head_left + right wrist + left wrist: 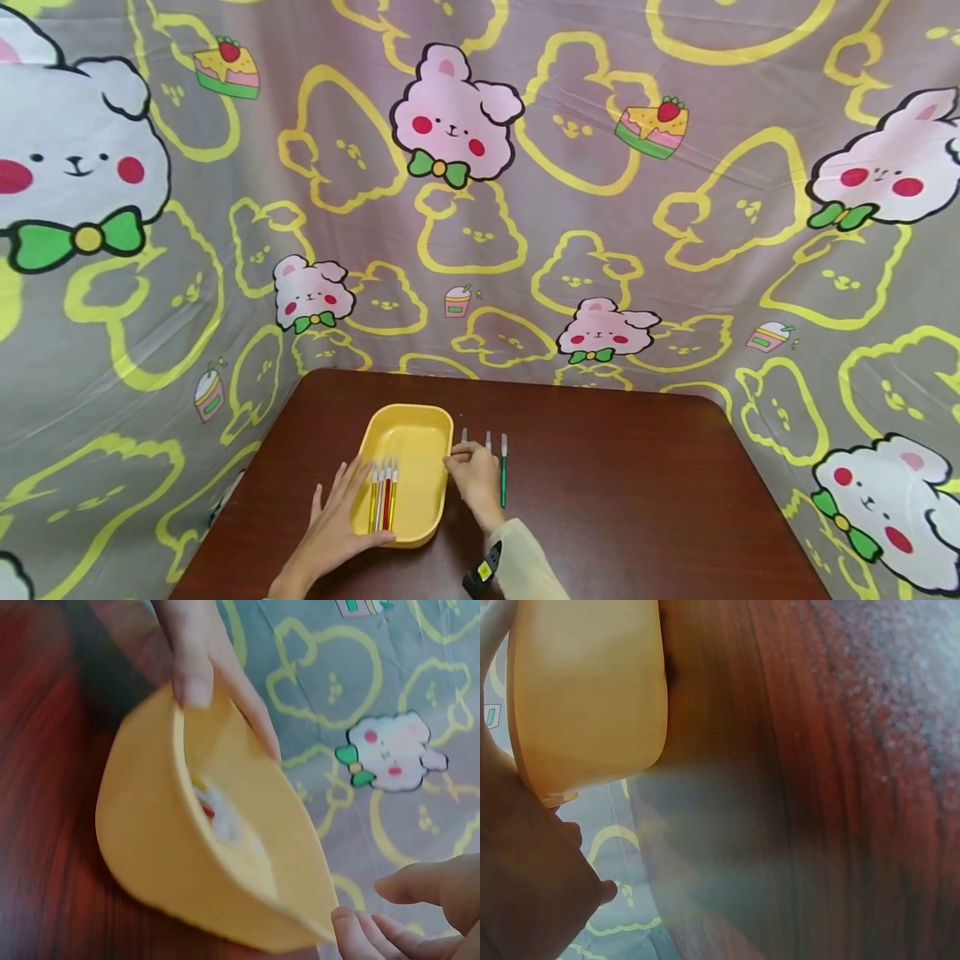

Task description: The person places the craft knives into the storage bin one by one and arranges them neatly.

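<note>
A yellow tray [422, 467] lies on the table, with several slim pen-like sticks [387, 505] side by side in its near left part. They have gold, silver and red bodies and pale tips. My left hand [336, 527] grips the tray, fingers along its left side and thumb at the near rim. Close to the tray's right rim is my right hand [476, 482], thumb and fingers apart in the right wrist view, with nothing visible between them. Beside it lies a green stick [503, 485]. Two more pale tips show past the right hand, which hides their bodies.
The brown table [637, 483] extends to the right of the tray. A curtain [480, 200] printed with rabbits and yellow outlines surrounds the far edge and both sides. A dark device [482, 572] is strapped at the right wrist, by the pale sleeve [525, 560].
</note>
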`<action>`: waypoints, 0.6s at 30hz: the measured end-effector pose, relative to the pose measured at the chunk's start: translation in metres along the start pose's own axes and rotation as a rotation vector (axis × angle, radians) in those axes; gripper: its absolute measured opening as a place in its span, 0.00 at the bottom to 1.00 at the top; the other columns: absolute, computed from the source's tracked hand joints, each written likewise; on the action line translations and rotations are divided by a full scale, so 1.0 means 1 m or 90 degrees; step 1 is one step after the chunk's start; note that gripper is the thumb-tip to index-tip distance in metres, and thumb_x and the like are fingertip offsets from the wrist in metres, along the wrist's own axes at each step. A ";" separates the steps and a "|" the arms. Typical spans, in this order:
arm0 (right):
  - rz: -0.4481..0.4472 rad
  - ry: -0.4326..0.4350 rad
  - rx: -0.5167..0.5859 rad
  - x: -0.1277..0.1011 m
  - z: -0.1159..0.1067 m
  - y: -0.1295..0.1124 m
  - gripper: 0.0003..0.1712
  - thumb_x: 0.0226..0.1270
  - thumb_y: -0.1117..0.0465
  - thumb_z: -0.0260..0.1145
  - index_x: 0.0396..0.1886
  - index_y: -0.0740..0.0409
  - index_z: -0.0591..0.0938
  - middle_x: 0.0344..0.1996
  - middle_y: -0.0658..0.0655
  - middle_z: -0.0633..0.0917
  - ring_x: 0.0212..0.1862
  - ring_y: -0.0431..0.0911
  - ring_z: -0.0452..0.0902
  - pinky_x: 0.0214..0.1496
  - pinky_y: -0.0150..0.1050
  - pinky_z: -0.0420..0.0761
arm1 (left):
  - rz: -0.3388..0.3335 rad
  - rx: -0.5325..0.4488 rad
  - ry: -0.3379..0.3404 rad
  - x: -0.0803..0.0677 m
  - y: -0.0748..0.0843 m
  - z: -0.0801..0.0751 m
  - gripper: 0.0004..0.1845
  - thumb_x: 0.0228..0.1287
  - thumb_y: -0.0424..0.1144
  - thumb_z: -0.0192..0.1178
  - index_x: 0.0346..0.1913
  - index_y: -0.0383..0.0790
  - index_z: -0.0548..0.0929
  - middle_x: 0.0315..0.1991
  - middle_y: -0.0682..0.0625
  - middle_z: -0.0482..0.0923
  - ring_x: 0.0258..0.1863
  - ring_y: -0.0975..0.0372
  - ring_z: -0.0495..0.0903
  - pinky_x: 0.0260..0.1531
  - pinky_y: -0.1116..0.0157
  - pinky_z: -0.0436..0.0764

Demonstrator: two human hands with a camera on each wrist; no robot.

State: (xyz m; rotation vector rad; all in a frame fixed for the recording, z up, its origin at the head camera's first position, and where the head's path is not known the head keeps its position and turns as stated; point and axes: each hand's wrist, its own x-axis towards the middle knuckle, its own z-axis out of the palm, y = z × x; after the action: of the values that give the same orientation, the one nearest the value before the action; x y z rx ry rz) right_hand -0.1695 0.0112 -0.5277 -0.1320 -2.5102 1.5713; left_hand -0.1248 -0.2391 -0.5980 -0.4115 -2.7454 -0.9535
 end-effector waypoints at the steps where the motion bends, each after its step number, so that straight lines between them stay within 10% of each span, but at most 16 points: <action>1: 0.003 0.002 -0.001 0.002 -0.003 0.003 0.07 0.61 0.67 0.79 0.37 0.64 0.90 0.25 0.52 0.89 0.27 0.44 0.84 0.31 0.39 0.84 | -0.001 0.000 0.000 0.000 0.000 -0.001 0.66 0.42 0.66 0.81 0.82 0.41 0.63 0.82 0.37 0.55 0.78 0.31 0.53 0.67 0.22 0.46; 18: 0.030 0.057 -0.034 0.016 -0.033 0.034 0.08 0.59 0.66 0.80 0.38 0.64 0.91 0.28 0.55 0.92 0.37 0.52 0.89 0.50 0.53 0.85 | -0.007 0.004 0.003 0.000 -0.002 0.001 0.66 0.42 0.67 0.81 0.81 0.40 0.63 0.82 0.37 0.55 0.78 0.30 0.53 0.67 0.22 0.47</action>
State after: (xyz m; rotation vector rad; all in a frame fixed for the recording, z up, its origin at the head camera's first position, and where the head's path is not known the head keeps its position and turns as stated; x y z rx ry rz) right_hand -0.1796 0.0577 -0.5429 -0.2644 -2.4970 1.4816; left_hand -0.1254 -0.2397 -0.5997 -0.3940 -2.7482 -0.9471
